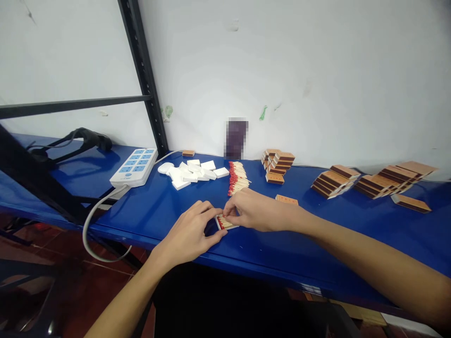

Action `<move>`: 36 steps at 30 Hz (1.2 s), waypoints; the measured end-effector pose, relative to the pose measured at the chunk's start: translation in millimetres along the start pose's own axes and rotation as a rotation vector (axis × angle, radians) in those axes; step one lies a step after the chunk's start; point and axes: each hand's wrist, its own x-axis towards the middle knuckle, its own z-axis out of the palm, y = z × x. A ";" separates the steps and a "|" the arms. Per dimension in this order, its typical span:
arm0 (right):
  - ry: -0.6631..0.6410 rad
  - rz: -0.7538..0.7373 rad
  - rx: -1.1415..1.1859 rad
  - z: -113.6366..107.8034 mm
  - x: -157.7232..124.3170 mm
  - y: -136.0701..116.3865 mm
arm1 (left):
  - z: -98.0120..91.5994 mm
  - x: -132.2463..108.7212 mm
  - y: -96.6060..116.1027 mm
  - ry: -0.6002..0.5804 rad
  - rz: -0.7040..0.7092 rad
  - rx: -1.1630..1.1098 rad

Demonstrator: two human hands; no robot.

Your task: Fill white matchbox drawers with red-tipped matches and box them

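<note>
A small white matchbox tray holding red-tipped matches lies on the blue tabletop near its front edge. My left hand grips the tray's left end between thumb and forefinger. Over the tray, the fingers of my right hand are pinched together at the matches; whether they hold a match is hidden. Just behind is a pile of loose red-tipped matches. Partly behind my right wrist lies a matchbox cover.
White matchbox trays lie heaped at the back left, beside a power strip with a grey cable. Matchbox stacks stand at the back and right, with more at far right. A black shelf post rises at left.
</note>
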 end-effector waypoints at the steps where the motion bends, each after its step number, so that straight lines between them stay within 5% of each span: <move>1: 0.005 -0.025 -0.021 0.4 0.1 -0.3 | 0.0 0.1 0.0 -0.004 -0.003 0.002; 9: 0.243 0.177 -0.306 -33.3 -4.3 18.8 | 1.3 0.0 -1.0 -0.009 -0.022 -0.025; 16: 0.121 0.219 -0.370 -24.4 7.8 54.9 | 0.9 -0.3 -0.8 0.011 0.003 -0.036; 36: 0.137 0.215 -0.319 -13.9 13.2 57.5 | -0.2 0.7 0.9 0.000 0.020 -0.040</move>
